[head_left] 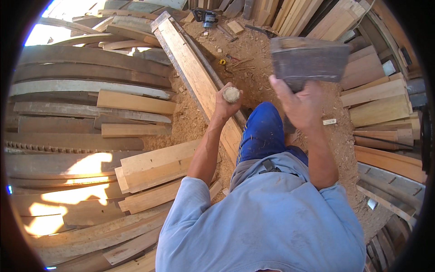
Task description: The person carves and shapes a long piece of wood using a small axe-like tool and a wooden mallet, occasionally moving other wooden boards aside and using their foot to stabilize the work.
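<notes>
Long plank (194, 75) slants beneath the left hand (226, 108); dark mallet (310, 59) is up in the right hand (303, 103), fingers wrapped round its grip. Left hand's fingers are closed on a round-ended handle (231, 94), tip hidden from me; an off-centre swing could catch those knuckles.

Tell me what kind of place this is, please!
Probably a carpentry workshop or timber yard: wooden planks lie piled on both sides, wood shavings lie scattered, and the right hand grips a dark mallet.
</notes>
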